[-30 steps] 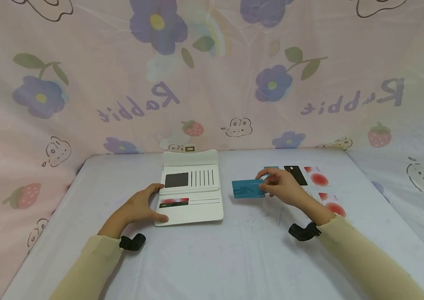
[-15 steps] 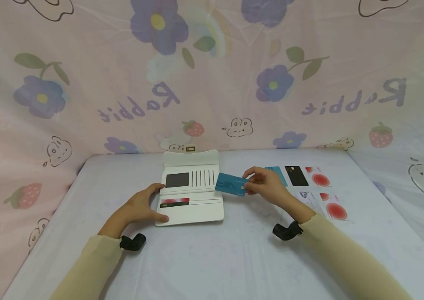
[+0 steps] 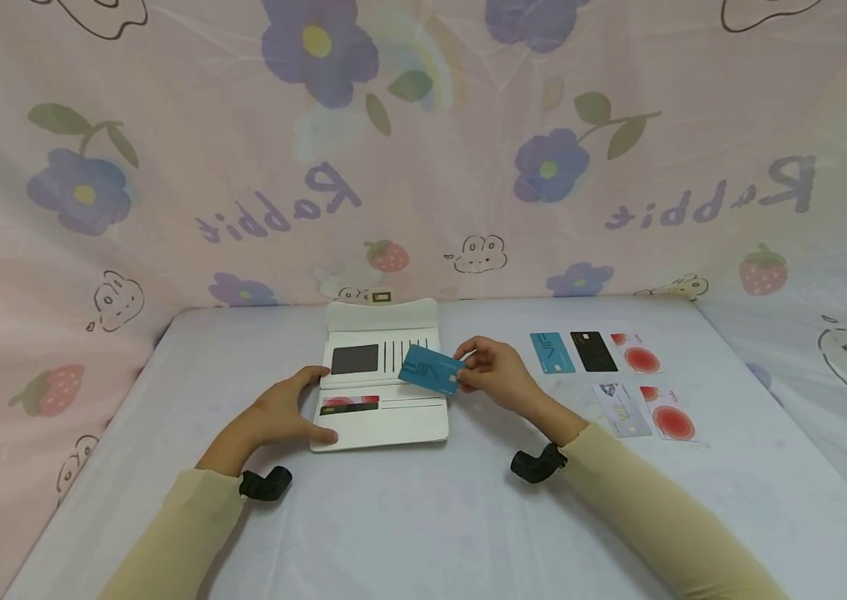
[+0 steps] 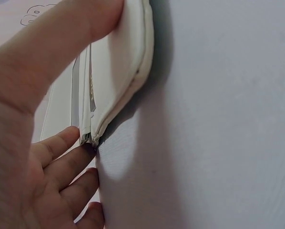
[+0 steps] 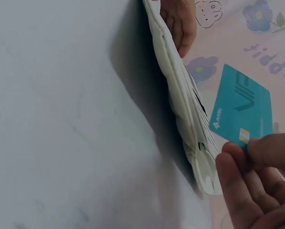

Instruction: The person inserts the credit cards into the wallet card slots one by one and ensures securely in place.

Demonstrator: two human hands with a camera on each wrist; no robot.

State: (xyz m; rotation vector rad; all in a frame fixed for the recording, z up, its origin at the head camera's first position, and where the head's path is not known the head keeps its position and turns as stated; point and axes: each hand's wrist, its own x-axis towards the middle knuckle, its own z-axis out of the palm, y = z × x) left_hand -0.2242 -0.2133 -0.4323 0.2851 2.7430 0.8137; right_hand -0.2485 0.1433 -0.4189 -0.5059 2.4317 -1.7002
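In the head view, my right hand (image 3: 498,375) pinches a blue VIP card (image 3: 431,369) by its chip end, between thumb and fingertips. The card is tilted over the right part of an open white wallet (image 3: 401,433); the right wrist view shows the card (image 5: 245,102) apart from the wallet's edge. My left hand (image 3: 281,412) is spread along the wallet's left edge. Its thumb rests on the lower panel, and its fingertips touch the edge near the fold in the left wrist view. A red card and a black card (image 3: 348,408) stick out of the lower panel's left pocket.
Right of the wallet, cards lie on the white-covered table (image 3: 423,525): a blue VIP card (image 3: 553,353), a black card (image 3: 593,352), a silver-grey card (image 3: 622,410), and red-and-white cards (image 3: 641,358). A printed curtain (image 3: 423,150) hangs behind the table.
My right hand has carried the blue card leftward from beside the wallet to over its right part, turning the card on the way. My left hand and the wallet stay in place.
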